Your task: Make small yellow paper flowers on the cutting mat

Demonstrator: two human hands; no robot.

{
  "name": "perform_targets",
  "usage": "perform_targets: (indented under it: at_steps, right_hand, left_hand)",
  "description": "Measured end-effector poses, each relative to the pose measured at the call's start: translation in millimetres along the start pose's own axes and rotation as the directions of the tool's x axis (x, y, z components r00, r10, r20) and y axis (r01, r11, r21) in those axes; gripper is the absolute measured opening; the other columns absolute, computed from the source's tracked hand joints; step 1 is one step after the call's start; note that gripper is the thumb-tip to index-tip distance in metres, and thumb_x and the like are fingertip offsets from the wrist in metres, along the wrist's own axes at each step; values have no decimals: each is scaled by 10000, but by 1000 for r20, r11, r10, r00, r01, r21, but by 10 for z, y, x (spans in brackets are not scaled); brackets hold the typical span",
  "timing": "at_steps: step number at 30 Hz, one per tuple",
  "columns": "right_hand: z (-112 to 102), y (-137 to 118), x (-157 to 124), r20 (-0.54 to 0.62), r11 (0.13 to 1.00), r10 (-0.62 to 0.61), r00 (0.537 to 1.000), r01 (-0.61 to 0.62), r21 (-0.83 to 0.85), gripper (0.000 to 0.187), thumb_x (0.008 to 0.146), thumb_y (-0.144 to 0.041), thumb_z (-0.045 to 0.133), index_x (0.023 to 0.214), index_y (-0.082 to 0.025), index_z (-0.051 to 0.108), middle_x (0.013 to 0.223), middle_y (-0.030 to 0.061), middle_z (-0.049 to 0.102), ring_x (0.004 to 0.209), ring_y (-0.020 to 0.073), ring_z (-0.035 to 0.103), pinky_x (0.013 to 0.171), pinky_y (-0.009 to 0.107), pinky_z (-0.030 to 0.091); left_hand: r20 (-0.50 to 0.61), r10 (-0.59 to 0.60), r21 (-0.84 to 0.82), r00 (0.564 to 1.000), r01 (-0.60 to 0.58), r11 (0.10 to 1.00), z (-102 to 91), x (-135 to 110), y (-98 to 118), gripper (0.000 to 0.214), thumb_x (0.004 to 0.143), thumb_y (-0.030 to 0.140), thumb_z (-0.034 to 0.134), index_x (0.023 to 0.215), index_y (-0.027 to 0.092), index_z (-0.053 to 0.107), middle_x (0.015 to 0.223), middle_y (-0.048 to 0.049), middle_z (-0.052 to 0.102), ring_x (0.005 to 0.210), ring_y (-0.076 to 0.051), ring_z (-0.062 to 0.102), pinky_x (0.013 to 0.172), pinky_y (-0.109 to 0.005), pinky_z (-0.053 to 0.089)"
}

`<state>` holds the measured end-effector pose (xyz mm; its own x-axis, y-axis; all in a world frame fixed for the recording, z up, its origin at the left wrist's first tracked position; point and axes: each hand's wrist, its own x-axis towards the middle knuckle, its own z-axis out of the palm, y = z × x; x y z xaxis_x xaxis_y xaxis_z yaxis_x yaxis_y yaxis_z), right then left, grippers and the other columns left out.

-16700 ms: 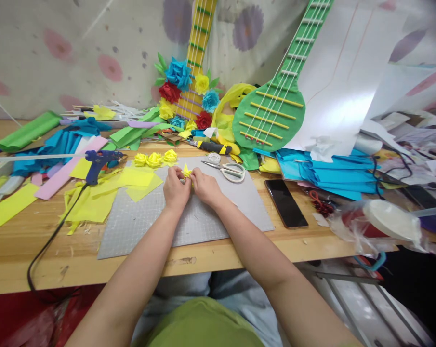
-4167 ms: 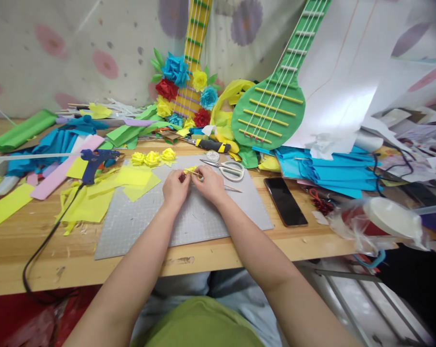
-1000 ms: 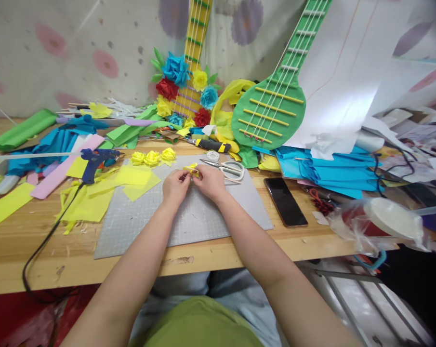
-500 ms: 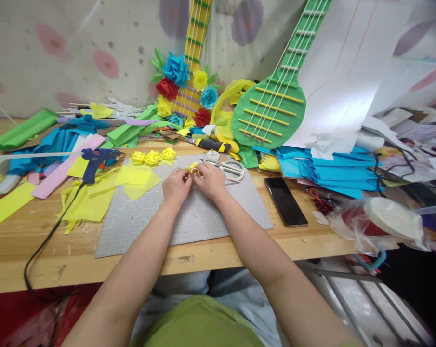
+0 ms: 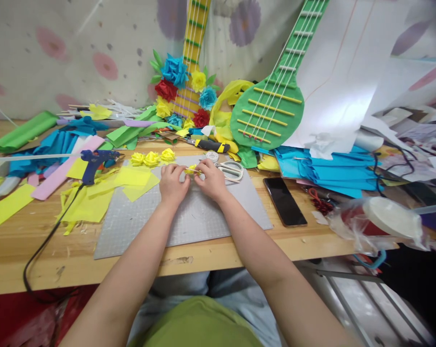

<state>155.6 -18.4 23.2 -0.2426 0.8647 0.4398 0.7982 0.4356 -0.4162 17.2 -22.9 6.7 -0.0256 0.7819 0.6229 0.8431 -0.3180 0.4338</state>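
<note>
My left hand (image 5: 173,182) and my right hand (image 5: 212,180) meet over the grey cutting mat (image 5: 189,221), both pinched on a small yellow paper flower piece (image 5: 191,169) held between the fingertips. Three finished yellow paper flowers (image 5: 152,157) lie in a row at the mat's far edge, left of my hands. White-handled scissors (image 5: 229,169) rest just right of my right hand, with a small round tape roll (image 5: 212,156) behind them. Yellow paper sheets (image 5: 136,180) lie on the mat's left corner.
A blue glue gun (image 5: 97,160) with a black cord lies at the left among paper strips. A black phone (image 5: 284,201) lies right of the mat. Two paper guitars, yellow (image 5: 191,58) and green (image 5: 268,113), lean on the wall. Blue paper (image 5: 326,171) is piled at the right.
Both hands stayed together on the yellow piece and shifted slightly farther up the mat; the fingers kept working the paper between them.
</note>
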Motion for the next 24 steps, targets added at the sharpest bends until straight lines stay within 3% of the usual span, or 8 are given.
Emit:
perform_targets:
  at_steps: [4,11,24]
  right_hand:
    - [-21,-5,-4,17,997,-38,999,37,64,147,759,-236,452,861,-218,556,1000,15,537,863,132,515,677,224,369]
    - [7,35,-13,-12,990,-42,999,43,135,106,740,-214,452,801,-206,538,839,-5,581,790,118,512,657,207,347]
    - [-9,21,-14,18,987,48,999,-50,152,130,747,-241,443,833,-231,540,808,-45,614,696,102,525,613,203,340]
  left_hand:
    - [-2,32,-55,999,-32,998,-3,5,2,228,714,202,527,904,241,645,864,-54,512,871,-196,440,809,-337,368]
    - [-5,56,-114,998,-56,992,-4,1,21,248,674,197,555,897,230,658,853,-47,483,865,-182,437,838,-341,361]
    - [20,56,-152,998,-52,987,11,18,9,151,698,200,528,755,217,667,877,-49,516,892,-181,443,848,-351,359]
